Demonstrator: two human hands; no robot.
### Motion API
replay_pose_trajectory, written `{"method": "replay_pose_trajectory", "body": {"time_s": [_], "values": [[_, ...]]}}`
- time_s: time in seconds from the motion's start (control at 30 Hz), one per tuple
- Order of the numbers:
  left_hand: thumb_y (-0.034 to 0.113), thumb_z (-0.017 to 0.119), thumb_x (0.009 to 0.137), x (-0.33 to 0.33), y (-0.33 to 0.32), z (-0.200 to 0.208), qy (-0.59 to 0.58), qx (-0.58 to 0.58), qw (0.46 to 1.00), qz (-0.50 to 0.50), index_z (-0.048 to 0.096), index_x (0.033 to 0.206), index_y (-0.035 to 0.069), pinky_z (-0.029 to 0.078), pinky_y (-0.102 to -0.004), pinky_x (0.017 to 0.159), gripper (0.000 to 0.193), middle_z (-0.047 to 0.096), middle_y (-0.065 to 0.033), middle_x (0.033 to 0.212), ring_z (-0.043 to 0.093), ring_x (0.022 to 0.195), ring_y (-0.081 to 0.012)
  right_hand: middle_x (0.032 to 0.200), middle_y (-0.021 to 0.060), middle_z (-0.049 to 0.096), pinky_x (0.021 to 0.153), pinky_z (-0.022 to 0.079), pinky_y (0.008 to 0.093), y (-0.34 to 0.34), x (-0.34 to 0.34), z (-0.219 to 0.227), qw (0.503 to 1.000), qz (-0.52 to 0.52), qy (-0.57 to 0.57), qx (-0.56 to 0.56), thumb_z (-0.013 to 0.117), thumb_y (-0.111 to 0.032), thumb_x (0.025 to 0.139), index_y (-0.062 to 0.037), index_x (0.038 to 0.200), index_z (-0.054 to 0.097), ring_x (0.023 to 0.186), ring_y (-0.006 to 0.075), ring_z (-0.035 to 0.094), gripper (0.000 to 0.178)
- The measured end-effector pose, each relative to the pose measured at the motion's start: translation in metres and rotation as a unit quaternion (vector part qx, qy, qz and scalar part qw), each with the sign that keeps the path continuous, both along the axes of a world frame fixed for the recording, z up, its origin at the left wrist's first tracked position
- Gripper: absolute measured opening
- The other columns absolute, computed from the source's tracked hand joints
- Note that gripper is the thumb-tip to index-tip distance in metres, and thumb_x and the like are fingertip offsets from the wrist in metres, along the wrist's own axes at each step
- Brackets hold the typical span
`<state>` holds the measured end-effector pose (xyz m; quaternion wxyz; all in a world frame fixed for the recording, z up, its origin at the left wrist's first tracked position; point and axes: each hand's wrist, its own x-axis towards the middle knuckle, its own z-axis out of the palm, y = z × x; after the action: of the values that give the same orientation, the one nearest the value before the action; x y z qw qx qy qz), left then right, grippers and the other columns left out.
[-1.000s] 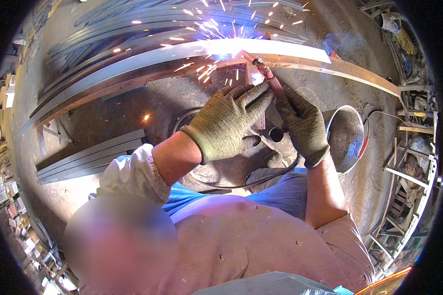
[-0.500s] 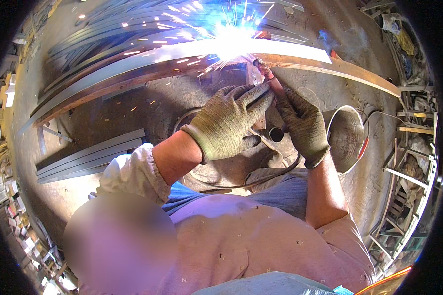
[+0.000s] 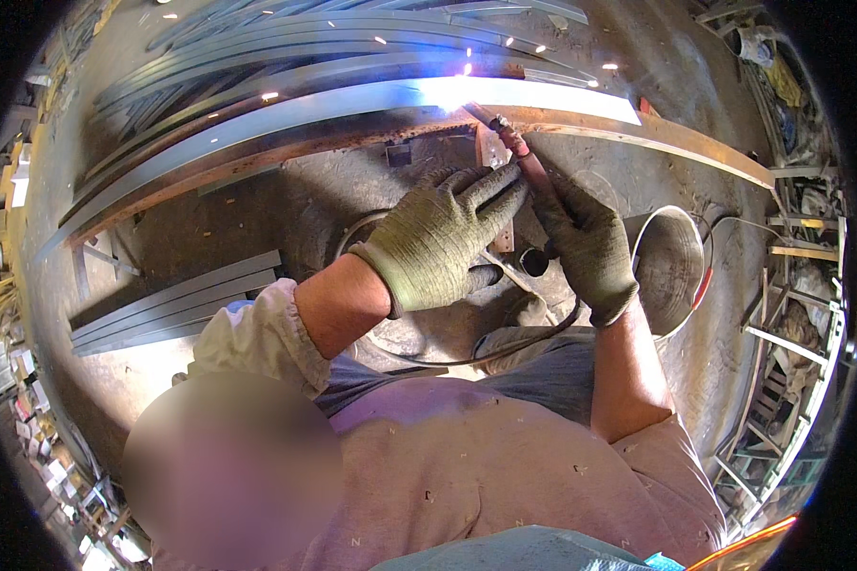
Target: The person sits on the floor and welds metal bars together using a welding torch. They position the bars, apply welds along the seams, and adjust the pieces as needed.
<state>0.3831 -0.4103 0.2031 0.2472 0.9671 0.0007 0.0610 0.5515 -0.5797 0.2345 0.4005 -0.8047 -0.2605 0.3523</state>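
A welding torch (image 3: 533,173) with a reddish, worn neck is gripped in my right hand (image 3: 592,252), which wears a dark olive glove. Its tip reaches up and left to a bright bluish-white glow on a long flat grey metal bar (image 3: 314,109). The weld spot itself is lost in the glare. My left hand (image 3: 443,233), gloved alike, lies palm down with its fingers stretched toward the torch. Those fingertips are beside the torch neck; whether they press on it is hard to tell. Under the grey bar runs a rusty beam (image 3: 209,171).
Long metal strips (image 3: 324,43) lie beyond the beam, and more grey bars (image 3: 181,300) lie at left. Right of my right hand stands a round bucket (image 3: 674,266). A dark cable (image 3: 505,357) loops near my legs. Metal racks (image 3: 800,381) line the far right.
The glare has shrunk and the spray of sparks has thinned to a few scattered ones. The torch's front end is now easier to see. Both hands have hardly moved.
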Motion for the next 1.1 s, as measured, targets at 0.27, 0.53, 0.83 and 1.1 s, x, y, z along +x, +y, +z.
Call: {"method": "replay_pose_trajectory", "body": {"time_s": [0.27, 0.53, 0.83, 1.1], "values": [[0.039, 0.089, 0.087, 0.0, -0.001, 0.0, -0.017, -0.007, 1.0, -0.001, 0.044, 0.173, 0.003, 0.044, -0.0538, 0.126, 0.103, 0.053, -0.0193, 0.171, 0.057, 0.15, -0.0406, 0.107, -0.0006, 0.08, 0.084, 0.055, 0.026, -0.002, 0.001, -0.006, 0.998, -0.022, 0.044, 0.036, 0.071, -0.029, 0.118, -0.0037, 0.148, 0.076, 0.099, 0.0047, 0.063, 0.039], [0.043, 0.087, 0.088, 0.003, -0.001, -0.005, -0.044, 0.017, 0.999, -0.006, 0.049, 0.169, 0.003, 0.047, -0.0548, 0.123, 0.098, 0.053, -0.0191, 0.172, 0.058, 0.149, -0.0386, 0.086, -0.0067, 0.066, 0.056, 0.041, 0.0256, -0.005, -0.002, -0.003, 0.987, -0.084, 0.131, 0.047, 0.075, -0.032, 0.116, -0.0054, 0.138, 0.08, 0.067, 0.0036, 0.054, 0.035], [0.044, 0.091, 0.085, 0.0, -0.002, 0.001, 0.001, 0.025, 1.0, -0.006, 0.048, 0.171, 0.004, 0.042, -0.0556, 0.129, 0.103, 0.052, -0.0183, 0.173, 0.057, 0.151, -0.0392, 0.099, -0.0046, 0.073, 0.071, 0.051, 0.0252, -0.001, -0.001, 0.004, 0.994, -0.04, 0.103, 0.019, 0.073, -0.026, 0.117, -0.0053, 0.141, 0.079, 0.085, 0.0051, 0.06, 0.033], [0.042, 0.09, 0.087, 0.0, -0.001, -0.004, -0.021, 0.005, 1.0, -0.006, 0.043, 0.173, 0.001, 0.044, -0.0539, 0.128, 0.106, 0.051, -0.0215, 0.173, 0.056, 0.151, -0.0404, 0.12, 0.0013, 0.082, 0.094, 0.057, 0.0289, 0.0, -0.001, -0.001, 0.998, -0.027, 0.057, 0.022, 0.072, -0.023, 0.117, -0.0079, 0.15, 0.076, 0.106, 0.0086, 0.068, 0.036]]}}
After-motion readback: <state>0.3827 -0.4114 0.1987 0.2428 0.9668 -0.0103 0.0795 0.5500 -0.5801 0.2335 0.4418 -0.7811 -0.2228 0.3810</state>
